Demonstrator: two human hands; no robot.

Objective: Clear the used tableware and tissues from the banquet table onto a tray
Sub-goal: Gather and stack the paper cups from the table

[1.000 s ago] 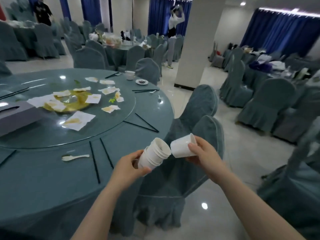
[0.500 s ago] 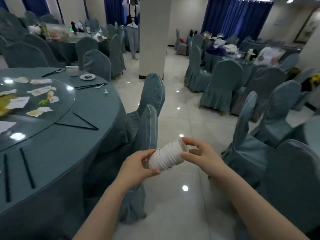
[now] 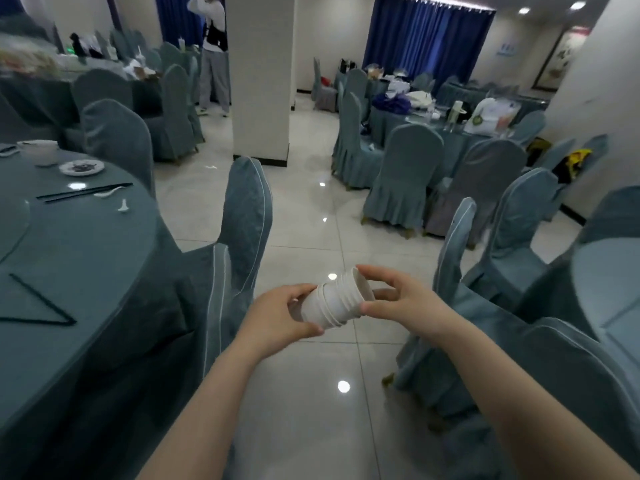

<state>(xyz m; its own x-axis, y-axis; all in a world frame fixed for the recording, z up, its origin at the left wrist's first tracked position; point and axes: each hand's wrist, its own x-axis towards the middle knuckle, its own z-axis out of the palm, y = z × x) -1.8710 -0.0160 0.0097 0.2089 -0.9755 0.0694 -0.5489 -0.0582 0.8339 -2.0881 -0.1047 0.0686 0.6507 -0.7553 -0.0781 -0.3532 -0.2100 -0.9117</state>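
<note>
1 cup stk (image 3: 332, 304), 1 plate (image 3: 81, 167)

a banquet hall — round clothed tables (image 3: 79, 244), covered chairs (image 3: 403, 174), blue curtains (image 3: 429, 39).

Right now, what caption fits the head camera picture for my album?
Left hand and right hand hold a sideways stack of cups beside the table.

Over the pale tiled floor (image 3: 311, 216), the left hand (image 3: 277, 315) grips the base of a tilted stack of white paper cups (image 3: 334, 301); the right hand (image 3: 405, 301) pinches its rim, right of the round teal-clothed banquet table (image 3: 86, 258).
</note>
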